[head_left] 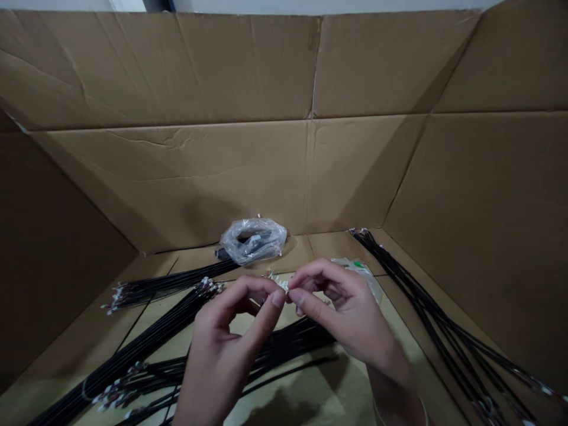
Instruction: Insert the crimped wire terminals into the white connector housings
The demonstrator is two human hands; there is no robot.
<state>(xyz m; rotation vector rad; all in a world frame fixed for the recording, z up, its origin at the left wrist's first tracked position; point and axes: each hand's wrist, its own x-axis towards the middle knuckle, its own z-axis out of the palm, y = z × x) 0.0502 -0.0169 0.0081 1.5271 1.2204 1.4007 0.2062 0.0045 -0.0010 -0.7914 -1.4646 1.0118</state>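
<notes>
My left hand (231, 337) is closed in a pinch, thumb against forefinger, with a small white connector (283, 286) showing at its fingertips. Tip to tip with it, my right hand (348, 313) pinches too, but what lies between its fingers is too small and covered to make out. Below and behind both hands runs a bundle of black cables (284, 349), partly hidden by the left hand. White connectors (118, 390) and thin coloured wires show at the bundle's left end.
Cardboard walls (213, 171) enclose the work surface. Another black cable bundle (146, 334) lies at left, with a further one (177, 281) behind. A clear plastic bag (252, 239) rests at the back, and loose black cables (426, 307) stretch along the right. Another bag (366, 275) sits behind my right hand.
</notes>
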